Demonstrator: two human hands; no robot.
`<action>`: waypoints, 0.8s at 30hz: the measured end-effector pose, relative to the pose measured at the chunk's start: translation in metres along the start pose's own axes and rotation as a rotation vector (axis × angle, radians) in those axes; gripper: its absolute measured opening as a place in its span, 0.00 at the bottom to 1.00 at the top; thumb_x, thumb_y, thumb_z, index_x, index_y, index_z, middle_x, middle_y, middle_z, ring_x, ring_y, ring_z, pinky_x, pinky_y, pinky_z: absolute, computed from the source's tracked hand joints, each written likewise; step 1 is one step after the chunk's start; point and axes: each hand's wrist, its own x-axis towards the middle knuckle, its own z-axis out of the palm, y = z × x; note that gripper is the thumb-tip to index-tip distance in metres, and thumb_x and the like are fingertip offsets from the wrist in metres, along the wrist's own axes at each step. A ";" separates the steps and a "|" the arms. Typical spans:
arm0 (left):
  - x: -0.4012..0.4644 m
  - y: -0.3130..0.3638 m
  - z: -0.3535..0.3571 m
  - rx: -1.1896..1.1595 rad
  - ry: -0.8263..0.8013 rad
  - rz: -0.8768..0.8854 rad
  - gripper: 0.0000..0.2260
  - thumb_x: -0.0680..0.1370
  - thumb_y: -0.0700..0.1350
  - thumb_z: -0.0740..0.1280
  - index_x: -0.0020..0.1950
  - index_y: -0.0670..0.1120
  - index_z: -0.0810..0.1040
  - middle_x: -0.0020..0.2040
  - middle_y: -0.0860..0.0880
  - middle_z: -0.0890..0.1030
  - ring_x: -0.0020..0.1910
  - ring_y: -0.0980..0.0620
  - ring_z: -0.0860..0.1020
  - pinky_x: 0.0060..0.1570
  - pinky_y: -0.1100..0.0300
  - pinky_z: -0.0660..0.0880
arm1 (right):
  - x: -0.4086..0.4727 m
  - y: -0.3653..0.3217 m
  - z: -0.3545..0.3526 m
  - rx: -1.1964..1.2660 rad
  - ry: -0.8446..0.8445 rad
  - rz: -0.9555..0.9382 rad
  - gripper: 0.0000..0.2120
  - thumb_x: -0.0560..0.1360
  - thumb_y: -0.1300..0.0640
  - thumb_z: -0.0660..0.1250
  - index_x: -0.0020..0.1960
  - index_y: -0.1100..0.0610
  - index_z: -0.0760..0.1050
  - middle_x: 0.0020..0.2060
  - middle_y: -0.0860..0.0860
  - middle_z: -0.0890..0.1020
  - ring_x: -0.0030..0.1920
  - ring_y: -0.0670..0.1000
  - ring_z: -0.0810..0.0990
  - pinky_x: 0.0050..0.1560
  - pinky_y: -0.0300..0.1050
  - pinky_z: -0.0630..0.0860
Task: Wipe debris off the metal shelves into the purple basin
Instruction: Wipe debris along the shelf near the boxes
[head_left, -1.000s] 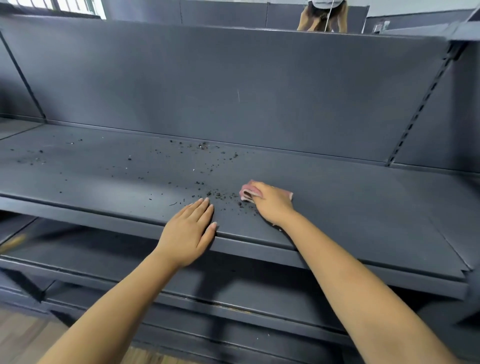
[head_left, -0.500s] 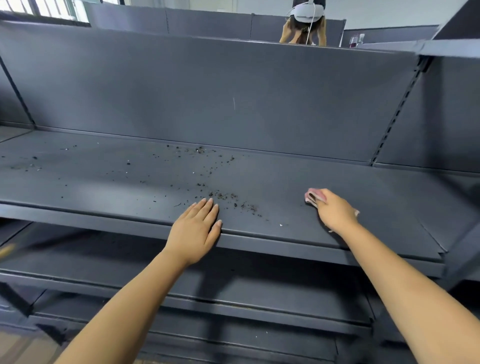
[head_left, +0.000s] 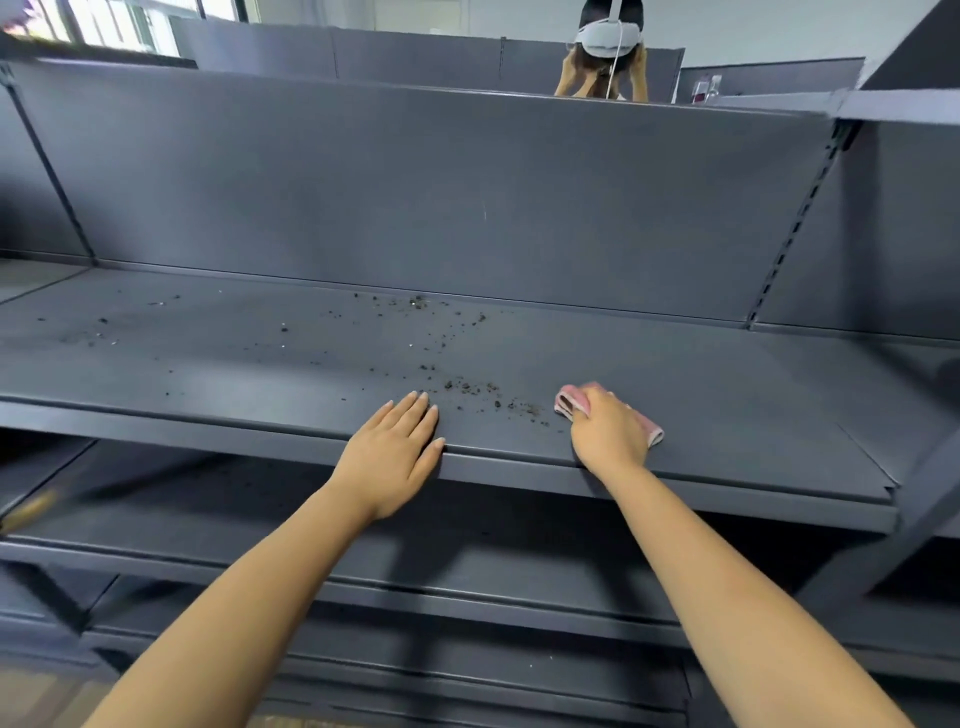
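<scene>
- A person's left hand lies flat at the front edge of a grey metal shelf, fingers straight and close together, holding nothing.
- Right of that hand, the right hand presses a folded pink cloth onto the shelf, fingers curled over it.
- Dark debris lies scattered between the two hands and farther back toward the shelf's rear panel.
- Beyond that panel, another person wears a white headset.
</scene>
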 end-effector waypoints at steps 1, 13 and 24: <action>-0.003 -0.007 -0.002 0.012 -0.008 -0.002 0.47 0.74 0.64 0.24 0.74 0.40 0.65 0.74 0.42 0.65 0.75 0.45 0.60 0.72 0.55 0.48 | -0.001 -0.010 0.004 0.004 0.000 -0.007 0.11 0.77 0.62 0.55 0.56 0.58 0.73 0.50 0.55 0.79 0.49 0.57 0.77 0.42 0.45 0.66; 0.005 -0.053 -0.008 -0.010 -0.015 -0.077 0.50 0.71 0.67 0.22 0.75 0.41 0.63 0.76 0.43 0.60 0.77 0.46 0.55 0.72 0.58 0.41 | 0.020 -0.105 0.057 0.019 -0.100 -0.077 0.17 0.78 0.58 0.57 0.66 0.61 0.69 0.64 0.57 0.74 0.65 0.56 0.71 0.66 0.49 0.66; -0.002 -0.090 -0.016 0.059 -0.097 -0.009 0.34 0.82 0.60 0.38 0.68 0.41 0.75 0.68 0.43 0.74 0.69 0.46 0.70 0.73 0.57 0.54 | 0.035 -0.136 0.083 0.010 -0.095 -0.188 0.16 0.75 0.62 0.55 0.61 0.61 0.72 0.62 0.55 0.75 0.63 0.55 0.72 0.64 0.49 0.66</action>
